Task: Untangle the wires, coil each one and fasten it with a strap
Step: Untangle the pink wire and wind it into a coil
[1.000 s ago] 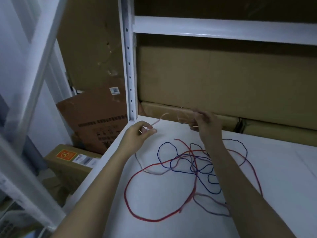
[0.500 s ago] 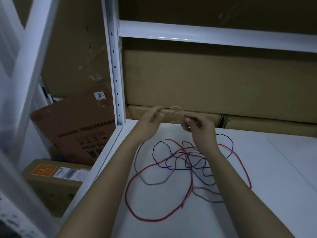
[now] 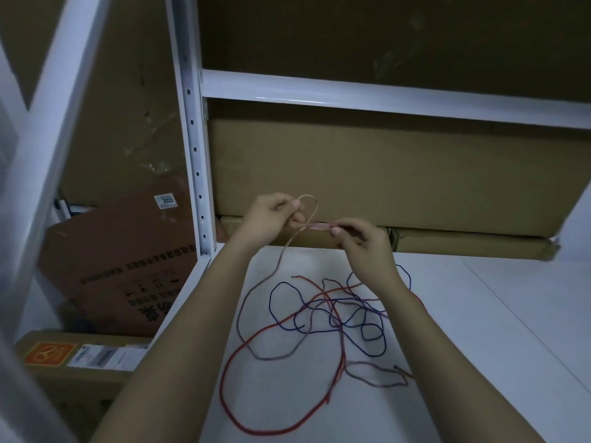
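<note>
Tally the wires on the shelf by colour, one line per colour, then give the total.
Red wire: 1
Blue wire: 1
Pale pinkish-grey wire: 1, its upper end pinched between the left hand and the right hand
Total: 3 wires

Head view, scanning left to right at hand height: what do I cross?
Brown cardboard box → white shelf upright → left hand → pale wire pinched between both hands → right hand.
</note>
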The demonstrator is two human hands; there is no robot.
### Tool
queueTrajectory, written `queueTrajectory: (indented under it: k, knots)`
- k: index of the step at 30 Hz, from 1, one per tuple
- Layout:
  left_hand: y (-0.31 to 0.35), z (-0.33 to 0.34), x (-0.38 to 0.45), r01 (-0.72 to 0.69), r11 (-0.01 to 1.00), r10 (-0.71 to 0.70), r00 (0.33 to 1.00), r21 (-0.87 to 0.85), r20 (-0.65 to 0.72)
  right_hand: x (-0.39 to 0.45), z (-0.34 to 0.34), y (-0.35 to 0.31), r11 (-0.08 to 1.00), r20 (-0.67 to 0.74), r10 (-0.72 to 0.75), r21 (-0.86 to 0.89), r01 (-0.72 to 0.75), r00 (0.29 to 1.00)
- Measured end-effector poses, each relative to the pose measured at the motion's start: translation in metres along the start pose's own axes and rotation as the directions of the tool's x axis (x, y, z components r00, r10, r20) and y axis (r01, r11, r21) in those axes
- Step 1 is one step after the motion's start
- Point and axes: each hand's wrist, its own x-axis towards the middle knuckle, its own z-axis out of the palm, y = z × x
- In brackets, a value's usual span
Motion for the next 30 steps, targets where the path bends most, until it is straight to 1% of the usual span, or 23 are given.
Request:
queueTrajectory:
  k: [1,2,3,5,7,9,10,11,14,16,18,19,20,22,23,25,27,30]
  knots:
    - [0.0,-0.002,-0.001,-0.015,1.0,0.014,0.999,-0.01,-0.037,0.001,-0.002,0.002,0.999,-0.025,0.007,-0.041,-0.008,1.0]
    - [0.001,-0.005,-0.002,-0.028,0.999,0.026,0.997,-0.024,-0.072,0.001,-0.004,0.004,0.993,-0.029,-0.015,-0.121,0.011,0.999]
    - [0.002,-0.006,-0.003,-0.043,0.998,0.039,0.994,-0.037,-0.098,0.0,-0.007,0.006,0.976,-0.004,-0.056,-0.212,0.054,0.998]
    - [0.006,-0.009,-0.005,-0.075,0.996,0.069,0.99,-0.04,-0.121,-0.002,-0.011,0.006,0.93,0.121,-0.142,-0.323,0.174,0.983]
    - [0.01,-0.009,-0.006,-0.088,0.996,0.084,0.988,-0.03,-0.132,-0.003,-0.012,0.003,0.885,0.26,-0.197,-0.368,0.286,0.945]
    - [0.012,-0.008,-0.007,-0.096,0.995,0.089,0.985,-0.04,-0.151,-0.002,-0.01,0.001,0.828,0.357,-0.239,-0.411,0.381,0.903]
    - [0.013,-0.009,-0.008,-0.099,0.994,0.09,0.982,-0.052,-0.164,-0.002,-0.009,0.001,0.812,0.388,-0.243,-0.419,0.406,0.889]
    - [0.013,-0.009,-0.008,-0.105,0.993,0.093,0.98,-0.061,-0.177,-0.002,-0.009,0.002,0.821,0.409,-0.228,-0.408,0.4,0.883]
    - [0.012,-0.01,-0.01,-0.132,0.991,0.121,0.968,-0.038,-0.219,-0.003,-0.009,0.003,0.933,0.394,-0.104,-0.281,0.227,0.913]
    - [0.012,-0.01,-0.012,-0.129,0.992,0.121,0.965,-0.018,-0.232,-0.003,-0.007,0.001,0.971,0.341,-0.042,-0.209,0.12,0.939]
    - [0.011,-0.01,-0.013,-0.12,0.992,0.106,0.969,-0.05,-0.224,-0.003,-0.003,0.001,0.996,0.292,0.05,-0.088,-0.026,0.955]
    - [0.012,-0.01,-0.014,-0.118,0.99,0.098,0.971,-0.082,-0.216,-0.003,0.0,0.001,0.996,0.271,0.089,-0.023,-0.086,0.959]
    - [0.012,-0.01,-0.015,-0.113,0.987,0.088,0.974,-0.114,-0.208,-0.003,0.002,0.002,0.993,0.244,0.107,0.023,-0.116,0.964]
    - [0.012,-0.009,-0.015,-0.099,0.983,0.069,0.98,-0.155,-0.186,-0.003,0.004,0.001,0.991,0.197,0.102,0.064,-0.116,0.975]
    - [0.013,-0.009,-0.015,-0.09,0.982,0.06,0.982,-0.165,-0.176,-0.003,0.005,-0.001,0.989,0.202,0.095,0.09,-0.115,0.975]
    - [0.014,-0.007,-0.016,-0.079,0.979,0.048,0.985,-0.187,-0.169,-0.003,0.006,-0.005,0.982,0.264,0.097,0.131,-0.135,0.96]
    - [0.015,-0.007,-0.017,-0.074,0.976,0.04,0.985,-0.204,-0.168,-0.003,0.005,-0.009,0.966,0.334,0.12,0.177,-0.187,0.935]
    - [0.016,-0.008,-0.019,-0.084,0.974,0.047,0.984,-0.212,-0.174,-0.002,0.005,-0.011,0.87,0.367,0.182,0.372,-0.323,0.912]
